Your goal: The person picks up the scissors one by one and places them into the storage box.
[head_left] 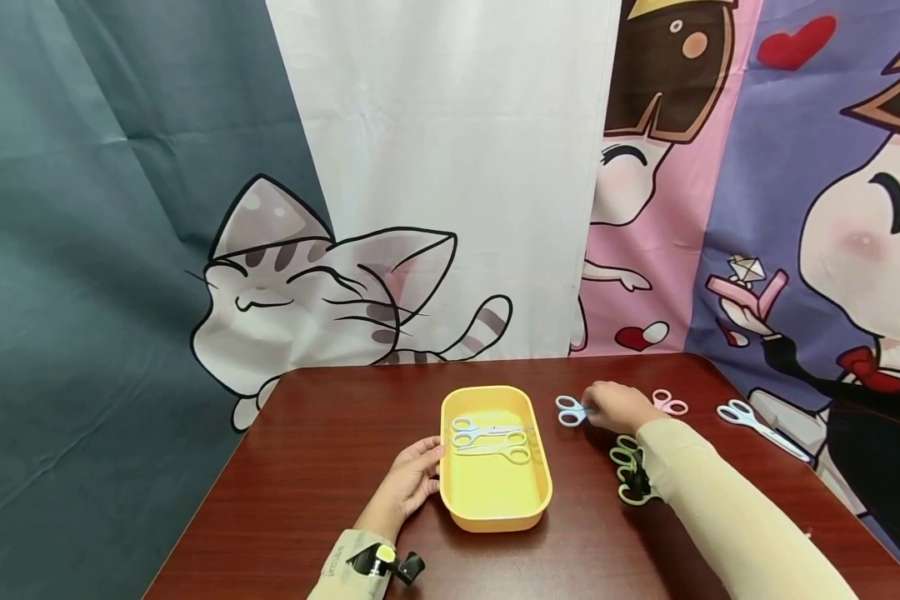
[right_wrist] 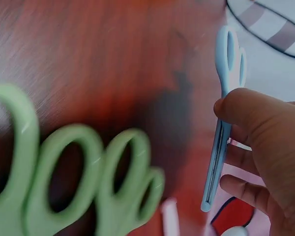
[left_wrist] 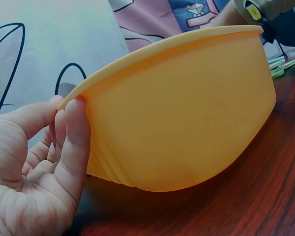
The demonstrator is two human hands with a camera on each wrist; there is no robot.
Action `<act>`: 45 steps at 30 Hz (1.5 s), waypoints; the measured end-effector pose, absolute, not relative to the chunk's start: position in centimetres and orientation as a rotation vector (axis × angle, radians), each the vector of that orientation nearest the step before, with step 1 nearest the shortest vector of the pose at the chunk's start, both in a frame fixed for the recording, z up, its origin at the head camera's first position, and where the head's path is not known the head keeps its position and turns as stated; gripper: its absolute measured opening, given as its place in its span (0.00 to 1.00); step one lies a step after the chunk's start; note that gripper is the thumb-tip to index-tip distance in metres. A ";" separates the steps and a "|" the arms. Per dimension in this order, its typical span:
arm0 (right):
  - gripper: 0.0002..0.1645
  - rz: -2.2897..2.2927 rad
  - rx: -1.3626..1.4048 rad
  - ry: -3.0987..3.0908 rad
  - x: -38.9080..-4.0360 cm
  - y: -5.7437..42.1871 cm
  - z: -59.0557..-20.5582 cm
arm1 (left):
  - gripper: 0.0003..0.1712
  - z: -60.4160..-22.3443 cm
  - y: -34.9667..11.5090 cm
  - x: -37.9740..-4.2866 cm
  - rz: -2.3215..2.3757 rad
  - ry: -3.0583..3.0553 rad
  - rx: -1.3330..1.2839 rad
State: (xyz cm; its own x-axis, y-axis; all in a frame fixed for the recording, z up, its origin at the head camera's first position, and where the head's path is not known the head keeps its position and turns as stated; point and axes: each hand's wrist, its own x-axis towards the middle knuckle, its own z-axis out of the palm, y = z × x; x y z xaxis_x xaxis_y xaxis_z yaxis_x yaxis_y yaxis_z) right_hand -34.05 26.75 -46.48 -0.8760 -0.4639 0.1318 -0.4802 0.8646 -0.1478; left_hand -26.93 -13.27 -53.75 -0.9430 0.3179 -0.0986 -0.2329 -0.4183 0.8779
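A yellow plastic tray (head_left: 495, 504) stands on the table, with blue scissors (head_left: 465, 432) and green-handled scissors (head_left: 517, 455) lying in its far half. My left hand (head_left: 414, 473) grips the tray's left side; in the left wrist view the thumb is at the rim and the fingers are against the outer wall. To the right of the tray, my right hand (head_left: 615, 407) pinches another pair of light-blue scissors (right_wrist: 225, 78) by the blade part between thumb and fingers. Their handles point left, towards the tray's side, and the blades are together.
Several green-handled scissors (head_left: 626, 461) lie on the table near my right forearm, partly hidden by the sleeve. Pink scissors (head_left: 669, 403) are just beyond the right hand. Pale-blue scissors (head_left: 761, 427) lie by the table's right edge. A printed cloth (head_left: 450, 167) hangs behind the table.
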 end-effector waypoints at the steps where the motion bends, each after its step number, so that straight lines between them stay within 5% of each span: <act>1: 0.07 0.259 0.752 -2.928 -34.2 26.4 -46.2 | 0.09 -53.8 -13.3 -27.0 2.398 1.465 0.116; 17: 0.05 0.240 0.858 -2.917 -34.0 18.0 -41.1 | 0.09 -53.7 -13.3 -26.9 2.388 1.467 0.117; 45: 0.07 0.008 1.085 -2.988 -29.6 8.5 -43.8 | 0.07 -53.9 -13.2 -27.0 2.394 1.469 0.122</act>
State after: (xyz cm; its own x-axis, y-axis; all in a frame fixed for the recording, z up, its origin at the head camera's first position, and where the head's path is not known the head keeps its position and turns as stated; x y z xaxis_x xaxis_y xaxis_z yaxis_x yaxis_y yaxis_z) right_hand -29.55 8.46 -43.78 -0.7664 -0.6415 -0.0337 -0.6413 0.7671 -0.0177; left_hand -27.00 -13.22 -53.93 -0.9422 0.3204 -0.0976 -0.2321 -0.4145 0.8799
